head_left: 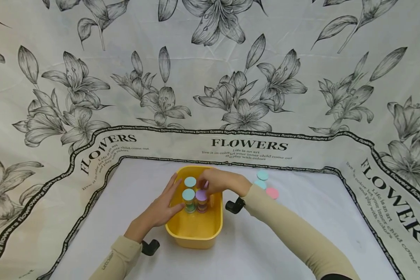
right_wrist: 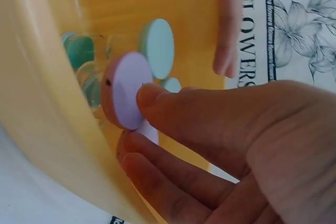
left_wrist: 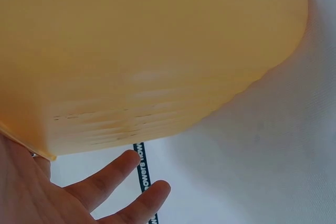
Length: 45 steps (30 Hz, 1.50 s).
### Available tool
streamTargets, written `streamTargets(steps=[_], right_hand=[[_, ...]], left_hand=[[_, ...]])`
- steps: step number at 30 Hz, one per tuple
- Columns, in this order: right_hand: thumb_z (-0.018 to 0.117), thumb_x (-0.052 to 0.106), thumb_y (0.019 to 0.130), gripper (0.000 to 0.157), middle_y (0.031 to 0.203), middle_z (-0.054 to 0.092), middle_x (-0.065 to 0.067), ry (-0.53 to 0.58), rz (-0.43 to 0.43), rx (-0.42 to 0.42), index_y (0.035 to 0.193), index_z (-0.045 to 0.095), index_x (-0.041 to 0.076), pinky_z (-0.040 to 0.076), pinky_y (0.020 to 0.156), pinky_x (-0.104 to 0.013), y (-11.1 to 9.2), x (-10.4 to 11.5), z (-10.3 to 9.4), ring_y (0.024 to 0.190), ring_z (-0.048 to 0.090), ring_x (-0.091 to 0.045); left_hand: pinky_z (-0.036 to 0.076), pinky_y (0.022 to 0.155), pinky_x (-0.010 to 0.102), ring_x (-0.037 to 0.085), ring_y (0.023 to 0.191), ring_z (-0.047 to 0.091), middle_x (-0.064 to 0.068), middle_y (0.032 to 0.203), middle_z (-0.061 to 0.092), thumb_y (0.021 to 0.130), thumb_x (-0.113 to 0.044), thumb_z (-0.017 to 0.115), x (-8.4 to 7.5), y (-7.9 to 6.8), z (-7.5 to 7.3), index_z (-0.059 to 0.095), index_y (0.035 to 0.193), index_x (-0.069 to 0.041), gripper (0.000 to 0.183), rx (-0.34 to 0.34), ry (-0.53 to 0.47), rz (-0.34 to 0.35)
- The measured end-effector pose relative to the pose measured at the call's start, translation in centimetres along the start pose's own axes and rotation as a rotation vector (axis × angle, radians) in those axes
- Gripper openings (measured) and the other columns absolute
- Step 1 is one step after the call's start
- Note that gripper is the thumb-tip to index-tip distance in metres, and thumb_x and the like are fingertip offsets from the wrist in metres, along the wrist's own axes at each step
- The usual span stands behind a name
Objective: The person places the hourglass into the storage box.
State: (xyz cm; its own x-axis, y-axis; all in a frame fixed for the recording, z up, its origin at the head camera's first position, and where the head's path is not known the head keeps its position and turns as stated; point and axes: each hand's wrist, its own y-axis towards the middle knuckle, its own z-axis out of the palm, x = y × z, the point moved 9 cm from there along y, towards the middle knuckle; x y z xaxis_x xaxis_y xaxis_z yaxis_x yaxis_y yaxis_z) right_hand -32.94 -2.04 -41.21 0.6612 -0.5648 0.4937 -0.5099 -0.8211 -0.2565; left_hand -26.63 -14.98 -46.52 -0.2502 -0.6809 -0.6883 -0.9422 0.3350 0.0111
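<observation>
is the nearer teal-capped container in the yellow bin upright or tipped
Upright: its teal cap faces up, with the greenish body beneath it.

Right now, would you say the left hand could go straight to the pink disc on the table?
Probably not: the yellow bin and the right sleeve seem to lie between the left hand and the pink disc.

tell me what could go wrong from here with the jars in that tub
The right hand is close among the jars, so it could tip one over. The left hand is at the rim of the tub; a push might shift it. The right sleeve looks close to the loose pink disc, so pulling back could brush it away.
</observation>
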Motion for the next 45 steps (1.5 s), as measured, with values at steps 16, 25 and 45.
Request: streamTargets(steps=[16,25,45], right_hand=[[0.071,0.013,0.097,0.037,0.121,0.072,-0.017,0.244,0.006,-0.331,0.131,0.065,0.0,0.06,0.095,-0.036,-5.1,-2.5,-4.8,0.11,0.071,-0.029],[0.072,0.018,0.097,0.04,0.122,0.071,-0.015,0.312,0.115,-0.519,0.134,0.063,0.005,0.059,0.096,-0.044,-9.6,-7.7,-4.2,0.114,0.069,-0.032],[0.072,0.03,0.097,0.053,0.133,0.067,-0.019,0.296,0.447,-0.754,0.141,0.057,0.005,0.055,0.096,-0.056,-21.1,-15.0,-1.0,0.12,0.064,-0.04]], left_hand=[[0.02,0.124,0.066,0.036,0.16,0.01,0.007,0.175,-0.005,0.1,-0.032,0.06,0.5,0.0,0.2,0.018,0.166,-0.011,0.081,-0.028,-0.056,0.013],[0.019,0.123,0.066,0.037,0.16,0.01,0.009,0.175,-0.005,0.1,-0.029,0.06,0.3,0.1,0.2,0.017,0.166,-0.01,0.081,-0.029,-0.066,0.031],[0.02,0.122,0.068,0.038,0.16,0.01,0.011,0.175,-0.005,0.101,-0.028,0.061,-0.1,0.1,0.2,0.016,0.166,-0.01,0.081,-0.03,-0.07,0.046]])
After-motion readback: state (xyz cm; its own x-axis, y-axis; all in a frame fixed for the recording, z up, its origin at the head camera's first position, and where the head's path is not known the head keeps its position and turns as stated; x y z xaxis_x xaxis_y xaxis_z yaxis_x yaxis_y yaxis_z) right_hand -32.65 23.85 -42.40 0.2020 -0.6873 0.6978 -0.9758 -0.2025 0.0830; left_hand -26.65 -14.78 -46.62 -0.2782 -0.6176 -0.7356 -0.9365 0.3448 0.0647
